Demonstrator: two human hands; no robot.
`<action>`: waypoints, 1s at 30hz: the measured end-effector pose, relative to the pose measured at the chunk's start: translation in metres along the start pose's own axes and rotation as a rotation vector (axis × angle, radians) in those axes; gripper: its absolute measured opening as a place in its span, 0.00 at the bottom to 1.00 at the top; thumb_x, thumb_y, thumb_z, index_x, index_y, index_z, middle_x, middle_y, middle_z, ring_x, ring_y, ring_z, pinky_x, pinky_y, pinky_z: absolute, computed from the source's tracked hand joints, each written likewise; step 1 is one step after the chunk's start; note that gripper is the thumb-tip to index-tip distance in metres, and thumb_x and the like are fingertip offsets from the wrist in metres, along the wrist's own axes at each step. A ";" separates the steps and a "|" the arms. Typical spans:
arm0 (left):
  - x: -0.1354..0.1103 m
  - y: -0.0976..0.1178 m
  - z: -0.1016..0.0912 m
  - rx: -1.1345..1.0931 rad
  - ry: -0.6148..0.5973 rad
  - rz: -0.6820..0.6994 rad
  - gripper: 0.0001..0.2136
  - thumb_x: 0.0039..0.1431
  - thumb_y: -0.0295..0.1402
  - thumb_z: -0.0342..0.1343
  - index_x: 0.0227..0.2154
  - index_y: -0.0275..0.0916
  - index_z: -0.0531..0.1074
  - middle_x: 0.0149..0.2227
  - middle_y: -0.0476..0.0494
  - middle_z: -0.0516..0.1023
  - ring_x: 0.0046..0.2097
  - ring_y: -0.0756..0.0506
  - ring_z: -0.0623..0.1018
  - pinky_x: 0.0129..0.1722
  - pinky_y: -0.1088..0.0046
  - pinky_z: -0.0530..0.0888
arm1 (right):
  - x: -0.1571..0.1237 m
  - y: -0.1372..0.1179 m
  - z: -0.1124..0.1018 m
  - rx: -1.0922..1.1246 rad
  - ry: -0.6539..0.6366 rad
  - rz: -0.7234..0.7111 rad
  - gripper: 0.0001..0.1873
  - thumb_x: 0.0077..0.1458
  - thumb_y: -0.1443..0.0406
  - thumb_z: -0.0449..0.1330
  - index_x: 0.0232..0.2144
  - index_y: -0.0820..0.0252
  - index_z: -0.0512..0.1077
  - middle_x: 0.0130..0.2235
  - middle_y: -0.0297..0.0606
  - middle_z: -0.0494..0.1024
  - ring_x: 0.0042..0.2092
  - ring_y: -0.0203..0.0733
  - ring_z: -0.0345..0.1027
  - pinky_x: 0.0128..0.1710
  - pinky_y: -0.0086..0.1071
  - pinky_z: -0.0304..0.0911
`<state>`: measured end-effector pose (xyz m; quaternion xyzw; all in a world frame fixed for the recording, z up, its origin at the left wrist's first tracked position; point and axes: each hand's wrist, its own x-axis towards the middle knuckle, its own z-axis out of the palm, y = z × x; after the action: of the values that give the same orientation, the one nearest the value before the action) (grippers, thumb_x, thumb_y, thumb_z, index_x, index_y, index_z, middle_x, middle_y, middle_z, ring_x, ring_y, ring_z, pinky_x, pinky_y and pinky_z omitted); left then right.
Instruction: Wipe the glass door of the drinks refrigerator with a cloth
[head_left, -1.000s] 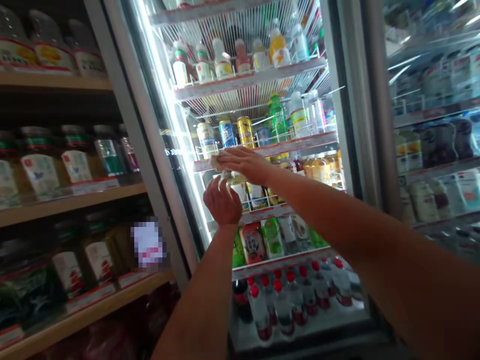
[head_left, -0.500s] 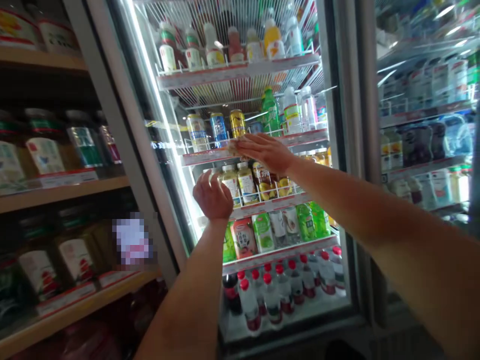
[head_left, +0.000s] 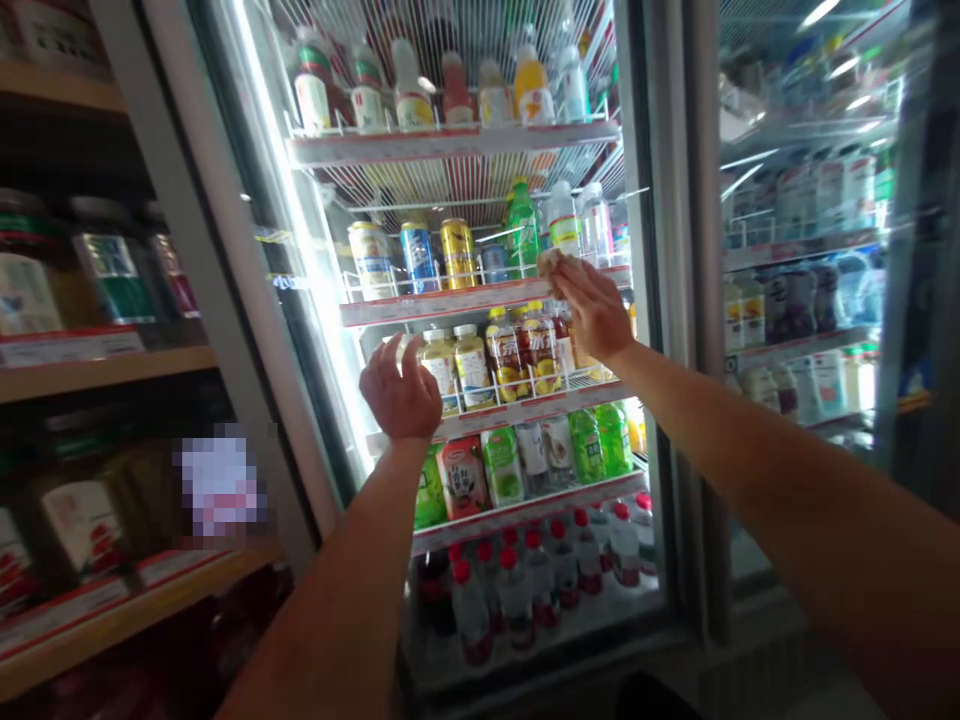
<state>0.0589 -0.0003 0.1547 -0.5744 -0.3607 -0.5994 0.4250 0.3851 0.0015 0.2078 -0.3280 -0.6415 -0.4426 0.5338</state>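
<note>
My right hand (head_left: 596,310) presses a pale crumpled cloth (head_left: 553,265) under its fingertips. The cloth is at the right part of the red-and-white shelf edge (head_left: 442,300), below a green bottle (head_left: 523,225); whether it touches the edge or a glass pane before it I cannot tell. My left hand (head_left: 401,390) is raised at the left, fingers bent and slightly apart, with nothing visible in it. It is nearest to the capped pale-yellow bottles (head_left: 471,365) and covers part of that row. Gold (head_left: 457,252) and blue cans (head_left: 418,257) stand above, between the hands.
The lit drinks cooler (head_left: 292,200) has several wire shelves. Red-capped bottles (head_left: 516,600) stand at its bottom. Left is a wooden shelf (head_left: 112,375) with jars; a metal frame post (head_left: 694,300) divides off another cooler on the right. A blurred patch (head_left: 219,480) hides something at lower left.
My right hand has moved right with the cloth along the shelf edge, from beside the gold can to below the green bottle. The view has shifted slightly; the left hand keeps its pose.
</note>
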 end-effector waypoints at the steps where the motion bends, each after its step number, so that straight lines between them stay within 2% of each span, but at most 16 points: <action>1: 0.000 0.001 0.000 -0.008 0.005 -0.005 0.21 0.65 0.31 0.48 0.60 0.38 0.70 0.64 0.33 0.67 0.67 0.34 0.63 0.65 0.51 0.57 | 0.002 0.005 -0.003 -0.007 -0.020 -0.006 0.28 0.67 0.69 0.44 0.64 0.50 0.66 0.66 0.31 0.68 0.71 0.47 0.53 0.70 0.52 0.55; 3: 0.001 0.002 -0.001 -0.029 0.000 -0.009 0.21 0.65 0.31 0.48 0.60 0.37 0.69 0.65 0.32 0.66 0.68 0.34 0.62 0.66 0.51 0.57 | 0.009 0.015 -0.010 -0.023 -0.035 0.018 0.27 0.67 0.68 0.45 0.64 0.47 0.66 0.66 0.27 0.67 0.70 0.47 0.54 0.69 0.54 0.56; 6: 0.001 0.002 -0.002 -0.034 -0.019 0.007 0.21 0.65 0.31 0.48 0.60 0.37 0.69 0.64 0.32 0.68 0.68 0.34 0.62 0.65 0.51 0.57 | 0.008 0.026 -0.014 -0.035 0.024 0.096 0.26 0.68 0.66 0.44 0.63 0.52 0.68 0.66 0.31 0.67 0.70 0.47 0.55 0.69 0.53 0.57; 10: 0.000 0.000 -0.003 -0.015 -0.004 0.037 0.22 0.65 0.30 0.47 0.60 0.37 0.69 0.63 0.33 0.69 0.68 0.35 0.63 0.65 0.53 0.58 | -0.031 0.025 -0.013 -0.045 0.130 0.204 0.28 0.68 0.66 0.41 0.65 0.53 0.66 0.66 0.34 0.67 0.70 0.45 0.55 0.70 0.51 0.56; 13: -0.002 0.000 -0.002 -0.025 -0.004 0.050 0.22 0.65 0.30 0.47 0.60 0.37 0.69 0.64 0.32 0.68 0.68 0.35 0.62 0.65 0.52 0.58 | -0.060 0.023 -0.015 -0.054 0.137 0.240 0.28 0.68 0.65 0.40 0.66 0.53 0.65 0.66 0.36 0.67 0.70 0.46 0.54 0.70 0.53 0.56; 15: -0.003 0.000 -0.001 -0.015 -0.012 0.046 0.22 0.65 0.30 0.47 0.61 0.37 0.69 0.64 0.32 0.67 0.68 0.34 0.62 0.65 0.51 0.57 | -0.065 0.027 -0.018 -0.052 0.132 0.223 0.27 0.69 0.64 0.41 0.64 0.55 0.67 0.65 0.38 0.69 0.70 0.46 0.56 0.70 0.52 0.57; 18: -0.004 0.000 0.000 0.004 0.007 0.022 0.24 0.65 0.31 0.48 0.63 0.35 0.67 0.67 0.31 0.64 0.69 0.34 0.61 0.65 0.52 0.57 | -0.058 0.036 -0.019 -0.045 0.145 0.234 0.27 0.69 0.63 0.42 0.63 0.57 0.68 0.65 0.40 0.68 0.70 0.45 0.56 0.70 0.50 0.56; 21: -0.004 0.000 -0.001 -0.025 0.022 -0.007 0.24 0.65 0.32 0.49 0.63 0.35 0.65 0.67 0.31 0.64 0.69 0.35 0.61 0.66 0.52 0.56 | -0.060 0.036 -0.011 -0.049 0.218 0.355 0.27 0.69 0.63 0.42 0.64 0.55 0.67 0.66 0.41 0.66 0.70 0.45 0.56 0.70 0.51 0.57; 24: -0.004 0.000 -0.001 -0.053 0.020 0.009 0.22 0.65 0.30 0.49 0.60 0.37 0.69 0.64 0.34 0.69 0.67 0.36 0.64 0.66 0.53 0.56 | -0.079 0.027 0.002 -0.064 0.328 0.467 0.28 0.68 0.64 0.40 0.65 0.60 0.65 0.67 0.46 0.64 0.71 0.47 0.54 0.70 0.52 0.54; 27: -0.005 -0.002 0.000 -0.052 0.049 0.045 0.20 0.65 0.29 0.49 0.59 0.38 0.71 0.62 0.35 0.71 0.67 0.36 0.65 0.66 0.53 0.56 | -0.092 0.019 0.014 -0.083 0.365 0.499 0.30 0.67 0.67 0.39 0.67 0.64 0.60 0.69 0.49 0.60 0.73 0.49 0.47 0.71 0.59 0.48; 30: -0.006 -0.003 0.001 -0.072 0.065 0.049 0.21 0.65 0.28 0.49 0.59 0.39 0.70 0.63 0.36 0.71 0.67 0.37 0.65 0.66 0.53 0.55 | -0.080 0.011 0.021 -0.096 0.369 0.491 0.31 0.65 0.70 0.39 0.68 0.66 0.59 0.70 0.49 0.57 0.73 0.48 0.44 0.72 0.61 0.45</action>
<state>0.0566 0.0020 0.1494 -0.5781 -0.3107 -0.6199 0.4301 0.4043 0.0291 0.1316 -0.4120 -0.4140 -0.3822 0.7161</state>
